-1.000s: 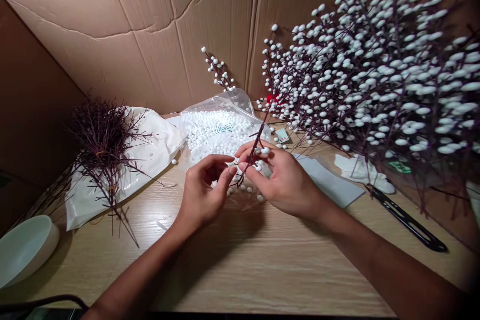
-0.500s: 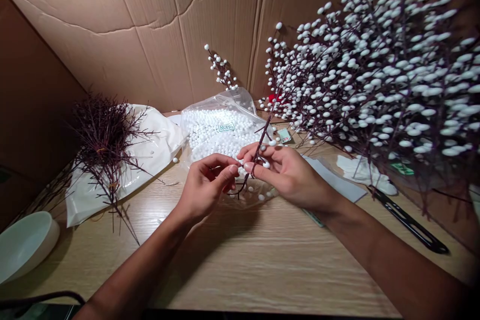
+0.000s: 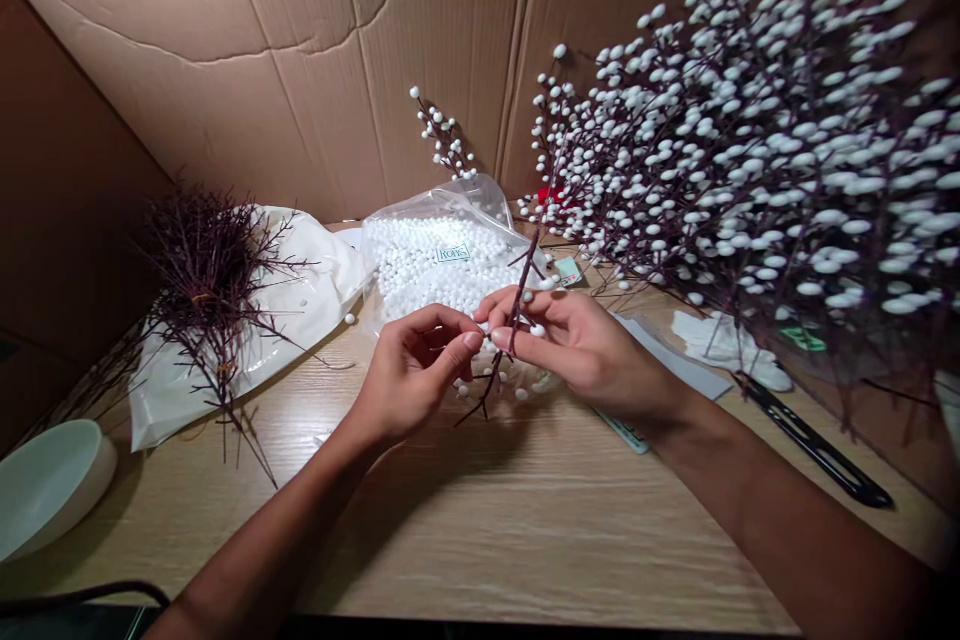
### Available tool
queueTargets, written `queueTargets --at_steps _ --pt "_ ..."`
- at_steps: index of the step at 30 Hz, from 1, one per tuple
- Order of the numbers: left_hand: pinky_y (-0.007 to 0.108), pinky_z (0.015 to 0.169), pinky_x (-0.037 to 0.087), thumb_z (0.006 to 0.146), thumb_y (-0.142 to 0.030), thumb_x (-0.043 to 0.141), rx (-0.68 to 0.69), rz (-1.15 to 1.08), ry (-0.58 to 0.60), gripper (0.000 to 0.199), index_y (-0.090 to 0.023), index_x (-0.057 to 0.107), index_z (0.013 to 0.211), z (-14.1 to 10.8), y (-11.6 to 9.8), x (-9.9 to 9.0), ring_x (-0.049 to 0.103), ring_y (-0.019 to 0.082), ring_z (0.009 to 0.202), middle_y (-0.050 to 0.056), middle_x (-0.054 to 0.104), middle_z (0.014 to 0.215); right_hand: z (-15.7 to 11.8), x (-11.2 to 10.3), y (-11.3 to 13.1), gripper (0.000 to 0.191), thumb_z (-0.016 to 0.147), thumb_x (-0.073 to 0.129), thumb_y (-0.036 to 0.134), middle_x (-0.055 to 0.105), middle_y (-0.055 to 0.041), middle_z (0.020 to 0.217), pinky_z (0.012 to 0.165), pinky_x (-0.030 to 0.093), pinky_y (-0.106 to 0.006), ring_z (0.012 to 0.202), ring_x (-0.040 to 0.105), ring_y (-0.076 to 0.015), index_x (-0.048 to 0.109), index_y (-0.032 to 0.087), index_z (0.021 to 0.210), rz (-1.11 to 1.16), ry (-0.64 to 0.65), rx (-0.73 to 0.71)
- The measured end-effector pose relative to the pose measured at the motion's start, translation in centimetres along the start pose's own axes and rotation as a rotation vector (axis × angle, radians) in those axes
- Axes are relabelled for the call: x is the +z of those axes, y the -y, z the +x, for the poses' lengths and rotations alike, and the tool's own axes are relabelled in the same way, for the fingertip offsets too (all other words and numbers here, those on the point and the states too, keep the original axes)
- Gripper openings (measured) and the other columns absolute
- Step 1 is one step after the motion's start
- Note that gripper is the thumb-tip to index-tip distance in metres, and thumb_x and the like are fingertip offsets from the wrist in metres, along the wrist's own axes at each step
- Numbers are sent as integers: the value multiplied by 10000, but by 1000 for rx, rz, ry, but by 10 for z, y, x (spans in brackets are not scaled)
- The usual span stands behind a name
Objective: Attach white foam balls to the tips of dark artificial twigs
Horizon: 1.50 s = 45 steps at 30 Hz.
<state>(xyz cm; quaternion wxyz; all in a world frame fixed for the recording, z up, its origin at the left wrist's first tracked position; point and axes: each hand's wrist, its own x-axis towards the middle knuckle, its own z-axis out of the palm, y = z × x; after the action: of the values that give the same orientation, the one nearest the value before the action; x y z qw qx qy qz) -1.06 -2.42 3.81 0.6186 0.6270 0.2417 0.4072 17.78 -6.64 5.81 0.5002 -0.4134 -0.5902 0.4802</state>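
Note:
My right hand point(image 3: 574, 345) is closed around a dark brown artificial twig point(image 3: 526, 270), which slants upward between thumb and fingers. A few white foam berries sit on it, one berry point(image 3: 538, 331) beside my right thumb. My left hand point(image 3: 427, 360) pinches thumb and forefinger together, its tips meeting my right fingertips at the twig. What lies in that pinch is too small and covered to make out. Just behind both hands lies a clear plastic bag point(image 3: 409, 265) full of white foam berries.
Bare brown twigs point(image 3: 202, 270) lie bundled on a white plastic bag point(image 3: 330, 270) at left, near a white bowl point(image 3: 97, 465). Finished berry branches point(image 3: 720, 140) fill the right side. A black-handled tool point(image 3: 817, 445) lies below them. Cardboard point(image 3: 300, 110) walls the back.
The twig has turned slightly in my right hand, and its lower end now shows more below the fingers. Both hands stay pressed close together in nearly the same place.

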Motion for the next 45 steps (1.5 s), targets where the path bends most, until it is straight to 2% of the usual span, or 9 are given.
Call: queueTargets --at_steps 5,17,23,31,39,45 --pt "214 562 419 861 -366 804 -62 -62 35 290 -117 658 882 0 -1 -1 540 84 575 -3 615 653 -1 -1 1 163 833 818 310 663 -26 997 843 513 -258 937 641 -163 711 188 816 54 19 43" --pt "216 520 334 832 -402 819 -126 -52 73 338 -126 625 819 1 -7 -3 454 72 532 -32 537 584 -1 -5 -3 123 896 728 310 649 -35 946 810 479 -286 970 601 -191 677 207 850 -39 74 23" --pt "213 500 328 804 -398 839 -155 22 31 338 -117 651 804 0 -7 -3 471 76 517 -18 560 582 -1 -5 -2 85 923 689 259 681 -39 986 883 485 -311 962 627 -186 656 202 870 -184 67 -84" --pt "216 520 338 783 -409 856 -191 -38 19 354 -107 673 804 1 -4 -3 467 69 539 -10 570 634 0 -8 -7 14 929 667 220 682 -52 1061 928 508 -368 1001 650 -215 656 218 920 -367 29 -196" --pt "227 532 297 764 -400 872 -230 -146 19 341 -114 691 803 0 0 -3 438 61 539 -15 581 633 -3 -6 0 108 891 630 103 659 -62 992 943 472 -414 1007 592 -239 635 211 891 -619 24 -371" --pt "245 547 269 759 -378 869 -269 -177 16 305 -121 705 775 -1 3 -5 420 69 549 -11 575 622 -1 -3 -1 180 852 607 43 657 -77 996 931 471 -439 1049 579 -277 599 221 880 -732 33 -441"
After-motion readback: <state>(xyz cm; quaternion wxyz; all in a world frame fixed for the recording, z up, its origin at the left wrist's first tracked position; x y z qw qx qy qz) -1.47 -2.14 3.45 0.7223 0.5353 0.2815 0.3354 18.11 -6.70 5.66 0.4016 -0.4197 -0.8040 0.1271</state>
